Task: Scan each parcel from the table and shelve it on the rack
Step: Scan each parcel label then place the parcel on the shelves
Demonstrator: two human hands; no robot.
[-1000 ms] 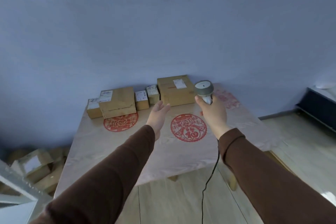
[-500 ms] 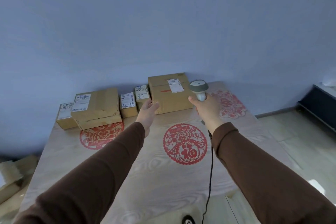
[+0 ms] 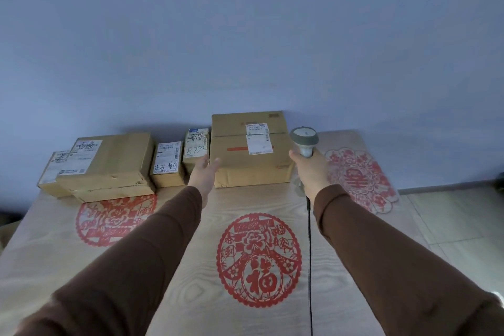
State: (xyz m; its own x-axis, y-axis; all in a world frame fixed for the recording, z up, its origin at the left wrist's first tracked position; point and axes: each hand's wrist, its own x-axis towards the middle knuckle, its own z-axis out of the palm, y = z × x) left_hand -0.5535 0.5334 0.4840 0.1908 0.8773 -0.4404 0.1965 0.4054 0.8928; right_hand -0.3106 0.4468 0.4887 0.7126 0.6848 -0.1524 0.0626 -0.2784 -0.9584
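I have come right up to the table [image 3: 191, 267] over the last second: a moment ago its near edge and the floor below it were in view, and now the wood fills the bottom of the frame and the row of parcels along the wall sits larger, just above the middle. My left hand [image 3: 203, 175] has travelled forward with that step. Its fingers are straight and relaxed, holding nothing, and they reach the lower left corner of the big box [image 3: 249, 150] at the centre of the frame; I cannot tell whether they touch it or stop just short.

My right hand [image 3: 309, 172] is wrapped around the handle of the scanner [image 3: 304, 142], whose grey head stands upright just beside the big box's right edge. Its cable [image 3: 309, 267] hangs down across the table toward the bottom of the frame.

Left of the big box stand a small box marked with handwritten digits [image 3: 195, 150], another small box [image 3: 167, 163], a wide box [image 3: 109, 166] and a flat box [image 3: 50, 174] at the far left, all on the table.

As I read it, the approach is over and no parcel in view has been lifted; the big box looks like the next one to scan. The rack is not in view.
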